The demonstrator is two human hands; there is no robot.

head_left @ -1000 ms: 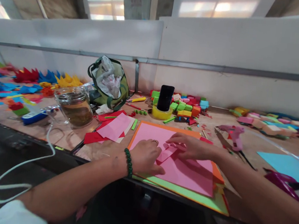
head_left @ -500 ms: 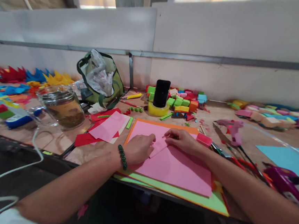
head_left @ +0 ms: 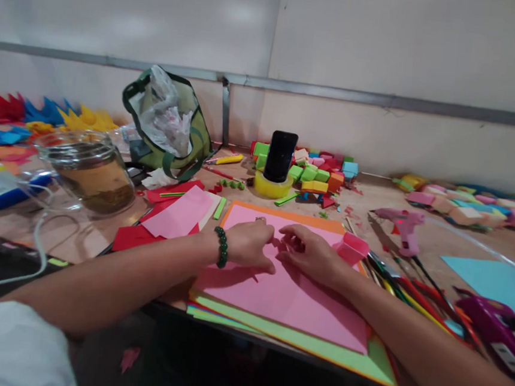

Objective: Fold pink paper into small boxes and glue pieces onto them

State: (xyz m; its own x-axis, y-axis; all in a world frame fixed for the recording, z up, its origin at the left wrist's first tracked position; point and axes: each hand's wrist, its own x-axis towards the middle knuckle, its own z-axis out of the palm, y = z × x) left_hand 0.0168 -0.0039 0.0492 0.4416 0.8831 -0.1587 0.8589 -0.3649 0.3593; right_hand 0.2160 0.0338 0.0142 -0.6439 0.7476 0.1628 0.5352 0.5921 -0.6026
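My left hand (head_left: 252,243), with a green bead bracelet (head_left: 221,247) at the wrist, bends over a small piece of pink paper (head_left: 275,250), fingers curled down on it. Opposite, my right hand (head_left: 310,254) pinches at the same piece with bent fingers and thumb. The piece blends with the large pink sheet (head_left: 301,308) below, so its outline is hard to make out. Under that sheet lie an orange sheet (head_left: 291,216) and a light green sheet (head_left: 337,356). A folded pink paper box (head_left: 352,248) sits beside my right wrist.
A phone (head_left: 280,156) leans upright on a yellow tape roll (head_left: 272,186), before several coloured paper blocks (head_left: 315,175). Right: a pink glue gun (head_left: 403,224) and a purple tool (head_left: 493,328). Left: a glass jar (head_left: 94,173), a green bag (head_left: 173,125) and pink scraps (head_left: 181,213).
My left hand has turned and moved slightly right, its fingers now covering more of the small pink piece. My right hand stays close to it. The view has tilted down a little.
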